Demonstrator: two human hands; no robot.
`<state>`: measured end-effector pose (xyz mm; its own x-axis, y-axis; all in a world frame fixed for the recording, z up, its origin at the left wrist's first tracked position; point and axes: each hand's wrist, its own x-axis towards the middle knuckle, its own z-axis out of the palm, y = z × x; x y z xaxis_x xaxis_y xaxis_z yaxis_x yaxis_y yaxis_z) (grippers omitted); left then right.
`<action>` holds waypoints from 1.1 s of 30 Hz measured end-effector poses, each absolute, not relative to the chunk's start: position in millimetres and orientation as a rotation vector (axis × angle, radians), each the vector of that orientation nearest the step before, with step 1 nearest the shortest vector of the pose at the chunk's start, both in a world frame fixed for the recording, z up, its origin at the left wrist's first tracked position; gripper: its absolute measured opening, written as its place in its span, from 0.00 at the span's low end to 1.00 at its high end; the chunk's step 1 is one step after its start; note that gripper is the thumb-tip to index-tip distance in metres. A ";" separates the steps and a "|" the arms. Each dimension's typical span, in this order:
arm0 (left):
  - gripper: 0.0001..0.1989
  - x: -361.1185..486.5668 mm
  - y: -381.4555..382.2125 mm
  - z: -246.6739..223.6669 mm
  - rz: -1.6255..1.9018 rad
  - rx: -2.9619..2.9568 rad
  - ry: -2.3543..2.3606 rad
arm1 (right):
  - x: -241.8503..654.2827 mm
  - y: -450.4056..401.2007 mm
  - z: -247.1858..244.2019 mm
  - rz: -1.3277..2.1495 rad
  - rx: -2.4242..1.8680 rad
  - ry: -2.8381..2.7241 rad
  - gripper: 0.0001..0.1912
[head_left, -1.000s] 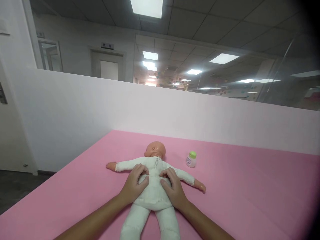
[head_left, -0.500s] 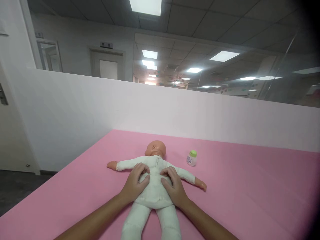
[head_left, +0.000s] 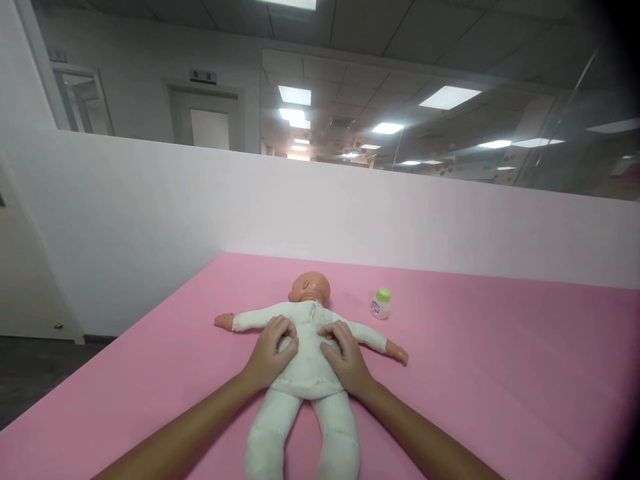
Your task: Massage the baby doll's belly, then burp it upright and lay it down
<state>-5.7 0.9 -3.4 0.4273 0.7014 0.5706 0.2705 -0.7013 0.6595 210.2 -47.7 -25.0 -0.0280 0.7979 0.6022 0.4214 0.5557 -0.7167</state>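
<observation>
A baby doll (head_left: pixel 306 360) in a white cloth suit lies face down on the pink table (head_left: pixel 490 373), arms spread, bald head turned to the left at the far end. My left hand (head_left: pixel 270 355) rests on the left side of its back with fingers curled and thumb pressing in. My right hand (head_left: pixel 346 359) mirrors it on the right side of the back. Both hands touch the doll's torso; neither lifts it.
A small white bottle with a green cap (head_left: pixel 381 304) stands upright on the table to the right of the doll's head. A white partition wall (head_left: pixel 350 213) runs behind the table. The table's left edge drops to a dark floor (head_left: pixel 30 373).
Both hands stay on the doll's back with only slight finger shifts. The camera has tilted a little, so the doll and bottle sit slightly higher in view.
</observation>
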 end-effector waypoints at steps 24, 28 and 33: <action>0.04 -3.5 -0.7 2.9 1.164 2.242 0.902 | 214.1 -51.1 -18.6 0.366 -1.072 -1.698 0.11; 0.02 -3.6 -3.7 5.5 1.199 2.242 0.867 | 212.6 -50.6 -18.2 0.342 -1.088 -1.670 0.04; 0.13 -4.8 -4.1 5.3 1.202 2.241 0.828 | 212.3 -54.0 -15.1 0.346 -1.033 -1.683 0.12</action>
